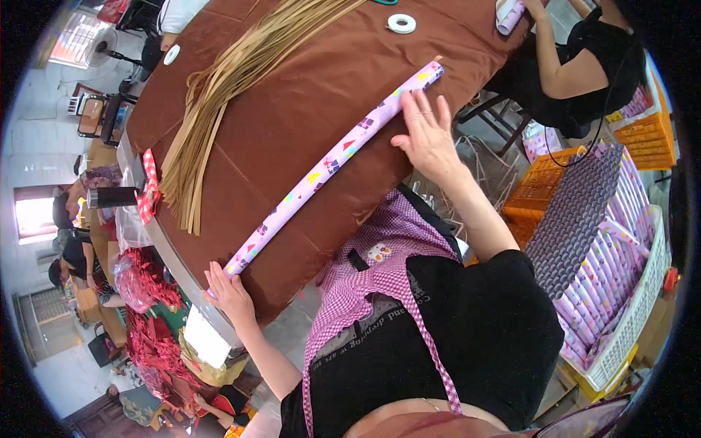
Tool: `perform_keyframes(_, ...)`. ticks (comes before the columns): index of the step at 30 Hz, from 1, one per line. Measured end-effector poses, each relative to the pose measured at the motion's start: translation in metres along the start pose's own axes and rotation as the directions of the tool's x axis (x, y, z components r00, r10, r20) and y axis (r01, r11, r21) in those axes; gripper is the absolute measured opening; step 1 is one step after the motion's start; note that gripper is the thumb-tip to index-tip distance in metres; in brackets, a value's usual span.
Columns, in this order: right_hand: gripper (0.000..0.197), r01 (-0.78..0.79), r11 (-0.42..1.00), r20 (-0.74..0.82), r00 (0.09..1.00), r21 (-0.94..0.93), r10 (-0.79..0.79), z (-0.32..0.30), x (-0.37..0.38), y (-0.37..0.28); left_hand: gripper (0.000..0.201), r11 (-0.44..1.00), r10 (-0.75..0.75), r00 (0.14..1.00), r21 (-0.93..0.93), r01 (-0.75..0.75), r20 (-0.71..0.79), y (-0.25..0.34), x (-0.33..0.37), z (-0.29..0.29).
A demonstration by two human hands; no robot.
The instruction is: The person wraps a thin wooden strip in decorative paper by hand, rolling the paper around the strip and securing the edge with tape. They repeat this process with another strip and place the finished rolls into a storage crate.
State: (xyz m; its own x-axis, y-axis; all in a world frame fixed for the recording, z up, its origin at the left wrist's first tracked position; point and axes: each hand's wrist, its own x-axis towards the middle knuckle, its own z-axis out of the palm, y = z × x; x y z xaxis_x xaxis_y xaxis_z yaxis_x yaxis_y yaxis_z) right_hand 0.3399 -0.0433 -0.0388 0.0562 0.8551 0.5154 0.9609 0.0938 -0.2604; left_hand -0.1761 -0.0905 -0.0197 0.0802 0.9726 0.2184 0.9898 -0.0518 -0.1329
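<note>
Across the creased brown cloth (292, 124) lies a slender lilac roll (314, 175), smooth and patterned. At the cloth's edge the left hand (232, 298), fingers outstretched, touches one end; the right hand (431, 146), splayed wide, touches it near the other.

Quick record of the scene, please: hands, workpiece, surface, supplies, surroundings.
Workpiece: long, thin pale-purple patterned roll, lying diagonally
Left hand: left hand over the roll's lower-left end
Right hand: right hand, fingers spread, touching near its upper-right end
Surface: table covered in brown cloth
Supplies on table: bundle of long, flat tan strips; white ring-shaped tape roll
Right side: white plastic basket holding pale-purple patterned pieces
</note>
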Motion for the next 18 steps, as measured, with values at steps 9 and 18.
perform_keyframes(9, 0.091, -0.546, 0.787, -0.101, 0.799, 0.287, 0.592, 0.021, 0.039, 0.032, 0.048, 1.0, 0.007, 1.0, -0.005, -0.007, -0.007, 0.001, -0.002, 0.0)
perform_keyframes(18, 0.088, -0.567, 0.786, -0.172, 0.773, 0.244, 0.611, 0.045, 0.038, 0.031, 0.05, 1.0, 0.001, 1.0, -0.014, -0.001, 0.004, 0.003, -0.002, -0.002)
